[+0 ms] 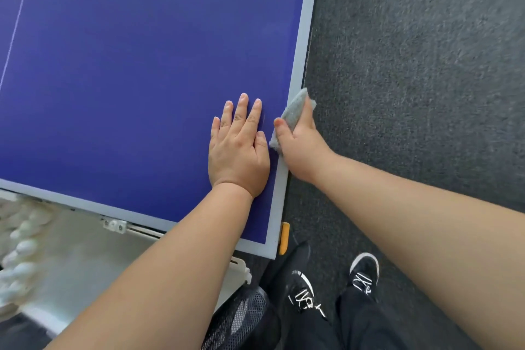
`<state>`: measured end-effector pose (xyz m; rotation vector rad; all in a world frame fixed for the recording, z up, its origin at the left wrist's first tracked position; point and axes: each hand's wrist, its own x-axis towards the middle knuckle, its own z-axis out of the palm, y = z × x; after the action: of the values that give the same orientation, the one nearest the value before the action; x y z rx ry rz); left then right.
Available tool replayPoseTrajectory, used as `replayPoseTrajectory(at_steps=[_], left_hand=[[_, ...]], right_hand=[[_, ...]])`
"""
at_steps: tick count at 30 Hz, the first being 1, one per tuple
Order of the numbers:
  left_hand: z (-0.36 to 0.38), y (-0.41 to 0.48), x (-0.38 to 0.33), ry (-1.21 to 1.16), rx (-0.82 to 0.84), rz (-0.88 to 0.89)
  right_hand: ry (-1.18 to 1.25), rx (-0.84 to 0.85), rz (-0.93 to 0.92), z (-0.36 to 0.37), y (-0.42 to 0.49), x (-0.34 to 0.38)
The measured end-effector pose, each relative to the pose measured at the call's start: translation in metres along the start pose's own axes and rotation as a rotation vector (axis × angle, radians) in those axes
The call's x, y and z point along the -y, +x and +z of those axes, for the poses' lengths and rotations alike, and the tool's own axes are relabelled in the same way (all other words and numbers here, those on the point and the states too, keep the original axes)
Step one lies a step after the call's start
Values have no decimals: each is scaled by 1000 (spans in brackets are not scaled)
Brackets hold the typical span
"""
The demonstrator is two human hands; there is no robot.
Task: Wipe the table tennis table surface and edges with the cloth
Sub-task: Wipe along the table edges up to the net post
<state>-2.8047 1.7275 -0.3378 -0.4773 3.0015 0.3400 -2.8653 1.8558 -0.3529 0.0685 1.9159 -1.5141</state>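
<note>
The blue table tennis table (pixel 127 79) with a pale grey border fills the upper left. My left hand (pixel 237 148) lies flat on the blue surface near the right edge, fingers straight. My right hand (pixel 301 145) grips a grey cloth (pixel 294 111) folded over the table's right side edge (pixel 305 37), thumb on top and fingers hidden down the outer side. The table's near right corner is just below my hands.
Dark grey carpet (pixel 412 65) lies to the right of the table. My black shoes (pixel 365 273) stand by the corner, beside an orange corner piece (pixel 284 239). White balls (pixel 20 253) fill a tray at lower left. A black mesh basket (pixel 238 318) sits below the corner.
</note>
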Motion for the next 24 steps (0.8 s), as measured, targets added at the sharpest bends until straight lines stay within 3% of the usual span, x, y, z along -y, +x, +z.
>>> replayPoseTrajectory(at_steps=[4,11,19,24], left_hand=[[-1,0,-2,-10,-14,5],[-1,-1,0,-37,-24,0],[0,-2,1,-42,-28,31],[0,-8,7,-7,5,76]], right_hand=[[39,-44,-17,11,-21,-9],[-55,148,71,49,-124,-71],[-30,-19,1,48,-100,-61],[-239,165,13,56,-161,-91]])
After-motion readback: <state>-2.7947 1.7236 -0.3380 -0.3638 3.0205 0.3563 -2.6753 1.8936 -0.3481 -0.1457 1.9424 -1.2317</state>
